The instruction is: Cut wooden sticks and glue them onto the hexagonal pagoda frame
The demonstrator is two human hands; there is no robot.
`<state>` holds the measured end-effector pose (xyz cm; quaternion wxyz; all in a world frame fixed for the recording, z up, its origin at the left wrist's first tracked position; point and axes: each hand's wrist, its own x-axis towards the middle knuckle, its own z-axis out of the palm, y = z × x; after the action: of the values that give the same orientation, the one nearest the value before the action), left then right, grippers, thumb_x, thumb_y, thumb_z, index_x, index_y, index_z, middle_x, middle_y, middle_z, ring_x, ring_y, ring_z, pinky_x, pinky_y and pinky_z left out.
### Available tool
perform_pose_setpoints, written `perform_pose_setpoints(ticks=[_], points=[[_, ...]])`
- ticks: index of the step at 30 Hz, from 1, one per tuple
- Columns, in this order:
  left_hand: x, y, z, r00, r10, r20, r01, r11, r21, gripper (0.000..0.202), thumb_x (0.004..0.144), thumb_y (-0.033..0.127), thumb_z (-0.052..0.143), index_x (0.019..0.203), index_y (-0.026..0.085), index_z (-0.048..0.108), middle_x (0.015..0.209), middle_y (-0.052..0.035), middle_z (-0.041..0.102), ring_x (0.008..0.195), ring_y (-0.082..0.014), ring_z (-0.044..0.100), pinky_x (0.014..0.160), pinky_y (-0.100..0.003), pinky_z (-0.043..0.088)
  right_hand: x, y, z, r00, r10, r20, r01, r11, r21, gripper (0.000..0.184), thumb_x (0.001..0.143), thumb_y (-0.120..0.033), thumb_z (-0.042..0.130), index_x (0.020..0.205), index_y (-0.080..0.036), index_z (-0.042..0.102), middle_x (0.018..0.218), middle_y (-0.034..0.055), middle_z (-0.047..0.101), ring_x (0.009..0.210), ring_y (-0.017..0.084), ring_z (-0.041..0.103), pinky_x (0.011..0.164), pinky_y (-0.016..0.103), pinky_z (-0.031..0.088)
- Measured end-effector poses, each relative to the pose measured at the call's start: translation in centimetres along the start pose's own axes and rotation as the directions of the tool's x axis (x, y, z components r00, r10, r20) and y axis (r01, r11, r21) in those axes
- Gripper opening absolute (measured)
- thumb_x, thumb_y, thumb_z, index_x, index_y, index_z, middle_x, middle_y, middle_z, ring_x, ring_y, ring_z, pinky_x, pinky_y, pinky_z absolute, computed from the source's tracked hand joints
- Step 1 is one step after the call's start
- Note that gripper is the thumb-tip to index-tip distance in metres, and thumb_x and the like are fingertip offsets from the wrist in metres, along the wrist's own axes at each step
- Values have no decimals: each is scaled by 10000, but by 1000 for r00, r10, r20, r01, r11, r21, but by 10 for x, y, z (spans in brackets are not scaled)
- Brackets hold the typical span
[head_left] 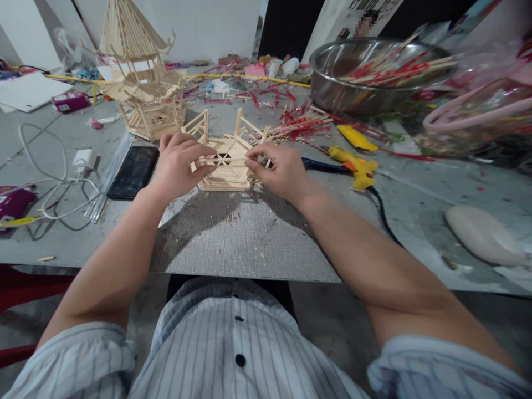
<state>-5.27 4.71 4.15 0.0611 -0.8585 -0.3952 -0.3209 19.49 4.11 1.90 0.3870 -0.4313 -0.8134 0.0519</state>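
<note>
A thin wooden stick (228, 159) runs level between my two hands, over the near side of a small wooden stick model (226, 183). My left hand (183, 163) pinches the stick's left end between thumb and fingers. At the other end, my right hand (278, 166) grips it with thumb and forefinger. The model has a many-sided layered base with several short upright posts at its far side. Parts of its left and right edges are hidden behind my hands. Behind it on the left stands a taller wooden stick pagoda (145, 88) with a pointed roof.
A yellow glue gun (359, 169) lies to the right, its cord hanging toward the table edge. Farther back is a metal bowl (374, 94) holding sticks. A black phone (133, 172), clear glue sticks (106, 183) and a white charger (84, 159) lie left. Red scraps litter the back.
</note>
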Motion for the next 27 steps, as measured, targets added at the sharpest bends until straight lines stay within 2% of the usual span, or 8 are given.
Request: perform_pose_setpoints(ticks=[8, 16, 21, 24, 27], points=[[1, -5, -16, 997, 45, 64, -45, 999, -2, 253, 784, 348, 616, 1027, 282, 645, 1104, -46, 690, 1199, -286, 518, 1072, -498, 340, -2, 1, 2, 1000, -7, -27, 7, 1000, 15, 317, 867, -505, 525, 1030, -256, 636, 1007, 74, 707, 905, 224, 657, 852, 403, 510], [1, -10, -26, 999, 32, 6, -31, 999, -35, 197, 796, 258, 532, 967, 273, 631, 1104, -45, 687, 1190, -261, 533, 1062, -489, 394, -4, -1, 1, 995, -78, -66, 79, 997, 12, 260, 858, -398, 500, 1024, -234, 614, 1015, 98, 701, 910, 231, 658, 843, 412, 517], [1, -5, -21, 999, 43, -17, -43, 999, -10, 193, 843, 383, 556, 989, 284, 634, 1105, -58, 678, 1209, -282, 513, 1055, -528, 376, -3, 2, 1, 995, -86, -59, 85, 996, -27, 235, 853, -386, 489, 1015, -267, 610, 1061, 90, 699, 1065, 256, 627, 941, 448, 484], [0, 0, -18, 998, 62, -12, -61, 998, 24, 264, 832, 462, 585, 1022, 283, 628, 1132, -62, 671, 1240, -295, 483, 1067, -532, 344, -3, 3, 1, 993, -101, -55, 99, 995, -27, 236, 850, -379, 488, 1015, -262, 610, 1065, 92, 698, 1084, 258, 623, 965, 455, 474], [-1, 1, -18, 998, 60, -22, -59, 997, 44, 270, 846, 465, 561, 1040, 286, 620, 1154, -56, 666, 1247, -289, 475, 1065, -519, 342, -4, 2, 1, 994, -96, -50, 94, 995, -35, 239, 843, -355, 489, 1030, -264, 606, 1079, 91, 697, 1084, 260, 625, 968, 454, 471]])
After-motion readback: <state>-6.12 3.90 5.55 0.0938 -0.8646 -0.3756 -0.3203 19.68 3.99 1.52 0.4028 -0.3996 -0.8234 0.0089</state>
